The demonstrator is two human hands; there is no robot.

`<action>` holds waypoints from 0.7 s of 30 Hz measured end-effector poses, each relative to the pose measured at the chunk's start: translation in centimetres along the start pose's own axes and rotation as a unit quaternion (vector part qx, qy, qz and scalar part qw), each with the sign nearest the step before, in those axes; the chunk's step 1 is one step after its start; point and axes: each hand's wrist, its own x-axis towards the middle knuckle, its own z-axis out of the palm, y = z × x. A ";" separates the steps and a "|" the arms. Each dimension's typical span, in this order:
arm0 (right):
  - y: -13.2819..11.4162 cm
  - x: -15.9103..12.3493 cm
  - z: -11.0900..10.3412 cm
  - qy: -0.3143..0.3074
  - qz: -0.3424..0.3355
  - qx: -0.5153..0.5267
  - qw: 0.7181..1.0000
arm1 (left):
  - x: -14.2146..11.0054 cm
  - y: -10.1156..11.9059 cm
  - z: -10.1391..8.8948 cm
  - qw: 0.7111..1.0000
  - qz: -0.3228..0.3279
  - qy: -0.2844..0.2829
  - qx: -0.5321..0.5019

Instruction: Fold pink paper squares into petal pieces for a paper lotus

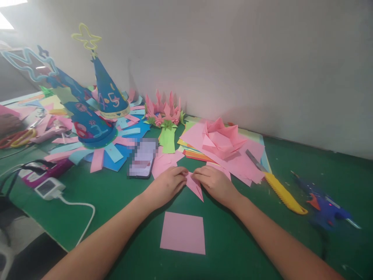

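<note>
Between my two hands is a small folded piece of pink paper, its pointed end toward me on the green table. My left hand pinches its left side, fingers bent. From the other side my right hand grips the paper with fingers closed. Nearer to me lies a flat pink paper square. Just beyond my left hand is a phone with a lit screen. More pink paper lies behind my hands, partly covered by them.
A pink folded paper flower rests on stacked coloured sheets. A pink paper crown and blue cone hats stand at the back. To the right lie a yellow-handled cutter and a blue glue gun. A purple power strip sits left.
</note>
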 end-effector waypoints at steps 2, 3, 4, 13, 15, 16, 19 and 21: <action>0.0 0.0 -0.1 -0.003 -0.001 -0.002 1.000 | 0.1 0.1 0.0 1.000 0.007 -0.001 0.006; 0.0 0.0 -0.1 -0.006 -0.003 -0.003 1.000 | 0.2 0.1 0.0 1.000 0.012 -0.005 0.012; -0.1 0.1 -0.1 -0.007 -0.005 -0.006 1.000 | 0.2 0.1 0.0 1.000 0.016 -0.008 0.018; -0.1 0.1 0.0 -0.008 -0.003 -0.031 0.999 | 0.5 0.5 0.4 0.998 -0.010 -0.025 0.048; -0.2 0.1 -0.1 -0.005 0.002 -0.037 0.999 | 0.5 0.5 0.5 0.997 -0.008 -0.031 0.066; -0.3 0.2 -0.2 -0.002 0.002 -0.041 0.999 | 0.5 0.5 0.6 0.997 -0.007 -0.034 0.075; -0.3 0.1 -0.3 0.009 -0.004 -0.045 0.999 | 0.6 0.5 0.8 0.995 -0.006 -0.036 0.091; -0.3 -0.1 -0.3 0.020 -0.004 -0.045 0.999 | 0.6 0.5 0.8 0.995 -0.009 -0.035 0.093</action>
